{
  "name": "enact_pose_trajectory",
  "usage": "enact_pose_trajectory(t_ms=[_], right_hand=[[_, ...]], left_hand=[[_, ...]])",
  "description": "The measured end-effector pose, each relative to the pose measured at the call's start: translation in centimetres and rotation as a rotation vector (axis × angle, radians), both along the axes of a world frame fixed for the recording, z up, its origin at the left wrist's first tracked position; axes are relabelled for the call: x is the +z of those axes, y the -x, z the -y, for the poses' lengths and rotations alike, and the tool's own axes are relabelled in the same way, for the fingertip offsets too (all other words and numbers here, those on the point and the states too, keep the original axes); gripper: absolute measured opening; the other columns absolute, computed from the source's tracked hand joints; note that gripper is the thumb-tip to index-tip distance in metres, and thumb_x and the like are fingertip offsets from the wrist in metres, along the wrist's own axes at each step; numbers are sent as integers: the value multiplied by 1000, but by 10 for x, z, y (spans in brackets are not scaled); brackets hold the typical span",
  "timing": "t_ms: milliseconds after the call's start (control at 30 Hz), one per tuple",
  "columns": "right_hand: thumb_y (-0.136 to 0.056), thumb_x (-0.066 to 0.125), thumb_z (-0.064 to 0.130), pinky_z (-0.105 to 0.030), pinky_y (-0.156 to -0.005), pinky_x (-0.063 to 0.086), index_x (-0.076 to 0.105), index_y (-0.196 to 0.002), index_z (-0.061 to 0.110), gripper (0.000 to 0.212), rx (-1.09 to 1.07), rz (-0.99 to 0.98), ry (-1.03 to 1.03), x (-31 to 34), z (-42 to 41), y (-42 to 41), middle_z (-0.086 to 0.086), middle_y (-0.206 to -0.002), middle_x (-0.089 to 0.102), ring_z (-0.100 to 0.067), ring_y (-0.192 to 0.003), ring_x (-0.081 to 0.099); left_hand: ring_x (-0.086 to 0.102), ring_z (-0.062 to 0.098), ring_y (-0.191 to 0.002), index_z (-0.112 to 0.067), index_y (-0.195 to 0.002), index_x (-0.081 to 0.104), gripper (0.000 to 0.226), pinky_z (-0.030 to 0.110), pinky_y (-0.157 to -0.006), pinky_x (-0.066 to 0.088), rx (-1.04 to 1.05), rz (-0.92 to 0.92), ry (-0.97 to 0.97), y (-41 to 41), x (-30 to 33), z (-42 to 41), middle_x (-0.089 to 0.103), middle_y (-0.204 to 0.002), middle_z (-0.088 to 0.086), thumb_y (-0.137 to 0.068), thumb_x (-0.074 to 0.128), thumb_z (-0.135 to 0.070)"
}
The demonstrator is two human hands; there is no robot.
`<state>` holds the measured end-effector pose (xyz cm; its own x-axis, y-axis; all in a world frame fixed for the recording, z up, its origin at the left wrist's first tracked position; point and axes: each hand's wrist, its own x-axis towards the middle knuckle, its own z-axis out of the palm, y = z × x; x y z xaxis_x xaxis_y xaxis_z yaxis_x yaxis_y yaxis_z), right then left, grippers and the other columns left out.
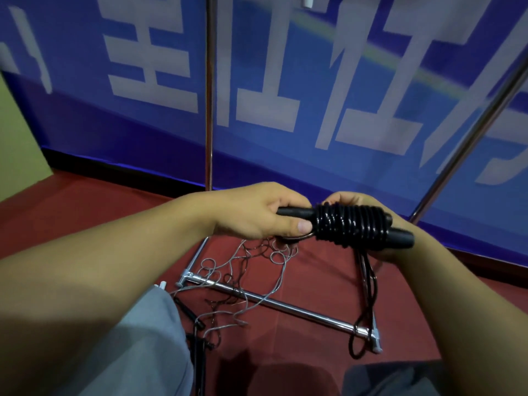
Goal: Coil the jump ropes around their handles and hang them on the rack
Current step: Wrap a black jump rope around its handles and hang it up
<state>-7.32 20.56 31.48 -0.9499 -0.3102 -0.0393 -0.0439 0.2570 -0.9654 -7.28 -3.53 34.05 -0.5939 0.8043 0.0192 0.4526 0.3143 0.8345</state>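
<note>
head view: the black handles (343,225), wound in springy, slippery rope (368,295), are gripped at both ends by the left hand (257,215) and right hand (380,224).

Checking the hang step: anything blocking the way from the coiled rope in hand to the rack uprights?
Nothing visible blocks it. The coiled black rope is gripped by the left hand and right hand, with open air up to the rack poles. A loose black tail hangs across the base bar; the hanging bar is out of frame.
</note>
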Motion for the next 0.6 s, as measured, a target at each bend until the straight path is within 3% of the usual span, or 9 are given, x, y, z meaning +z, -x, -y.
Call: enact_pose_trajectory(t_ms=[67,100,200,300,367,467,600], right_hand=[[-68,64,-4,-19,-50,39,65,-60,16,21,14,13,-11,-5,0,-3,7,-53,55,-2,-49,49],[-75,64,0,-17,-46,33,61,-59,19,25,-4,43,16,-6,2,-4,8,-51,48,-1,-44,43],[-95,59,6,-20,-41,24,54,-72,15,25,-82,22,62,-3,12,-2,-1,-61,44,-8,-44,39],[-89,64,32,-20,-40,28,61,-69,19,24,-77,40,108,1,20,-3,-9,-70,47,-12,-45,42],[-83,63,42,-21,-42,31,59,-75,11,32,-81,33,91,2,24,-5,-7,-66,51,-10,-45,43],[-84,59,46,-22,-45,35,62,-75,9,38,-109,18,77,3,31,-4,-1,-58,55,-10,-45,43],[-87,61,43,-26,-44,32,69,-78,12,34,-131,32,112,3,34,-5,-2,-59,52,-12,-46,38]], left_hand=[[57,16,-76,-5,-95,63,26,33,-74,45,51,32,-79,1,0,-1,61,-77,-2,-95,59,-30],[61,15,-79,-7,-96,64,22,32,-76,48,76,56,-120,1,0,-1,64,-77,-4,-96,59,-29],[62,16,-74,-11,-94,62,15,27,-74,52,158,94,-213,3,0,-4,66,-73,-4,-103,54,-20],[58,19,-70,-6,-95,59,18,29,-71,51,247,106,-270,5,1,-6,62,-72,2,-104,50,-19],[57,15,-65,-2,-98,60,21,26,-67,50,315,108,-304,7,1,-8,59,-70,2,-104,49,-19],[55,4,-53,-4,-97,60,19,20,-58,48,427,109,-347,9,-1,-11,55,-68,1,-104,48,-17],[56,10,-55,-10,-89,60,20,28,-61,49,539,44,-299,17,-7,-9,56,-66,0,-104,51,-22]])
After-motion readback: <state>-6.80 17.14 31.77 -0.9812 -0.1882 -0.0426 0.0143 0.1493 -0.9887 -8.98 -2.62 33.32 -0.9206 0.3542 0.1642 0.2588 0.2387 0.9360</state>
